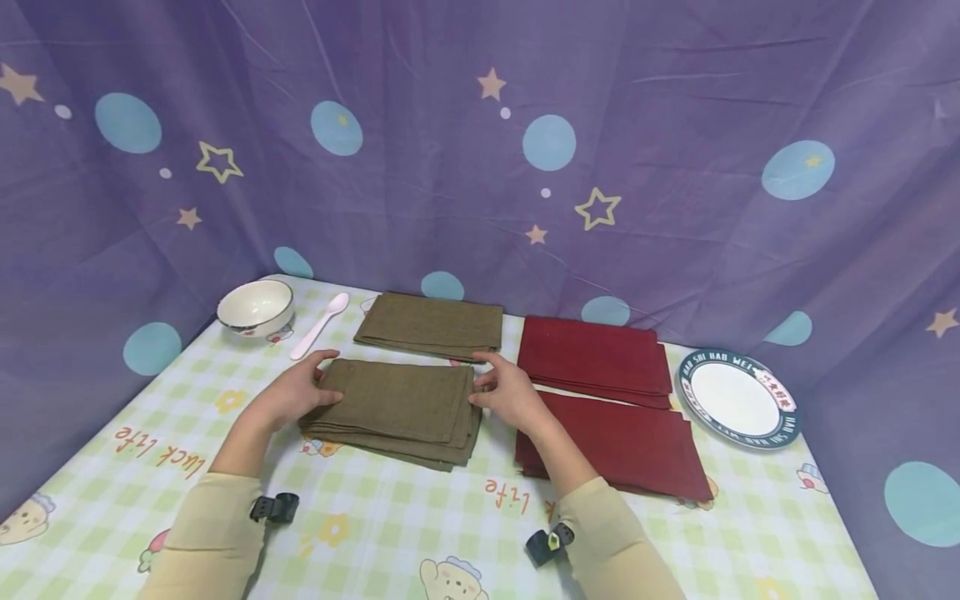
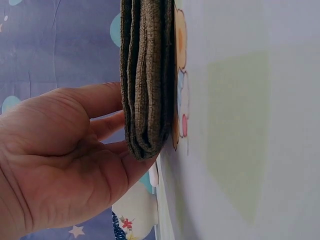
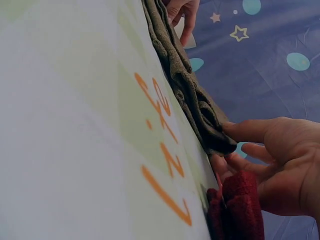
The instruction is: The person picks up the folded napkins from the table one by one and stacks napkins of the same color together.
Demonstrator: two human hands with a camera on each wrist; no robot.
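A folded brown cloth [image 1: 397, 400], several layers thick, lies on the table between the two hands. At its left end the left hand [image 1: 300, 390] grips it, thumb over the top and fingers around the end edge; the left wrist view shows the layered cloth [image 2: 147, 80] beside the hand [image 2: 65, 155]. From the opposite end the right hand [image 1: 510, 392] holds the same cloth, its thumb against the upper edge and fingertips low at the side. In the right wrist view, those fingers [image 3: 245, 165] partly disappear behind the cloth and a red cloth [image 3: 242, 205].
Behind lies another folded brown cloth [image 1: 431, 323]. Two folded red cloths, one farther [image 1: 592, 354] and one nearer [image 1: 630, 446], lie to the right, beside a green-rimmed plate [image 1: 783, 429]. A white bowl [image 1: 255, 308] and a pale pink spoon [image 1: 321, 325] stand back left.
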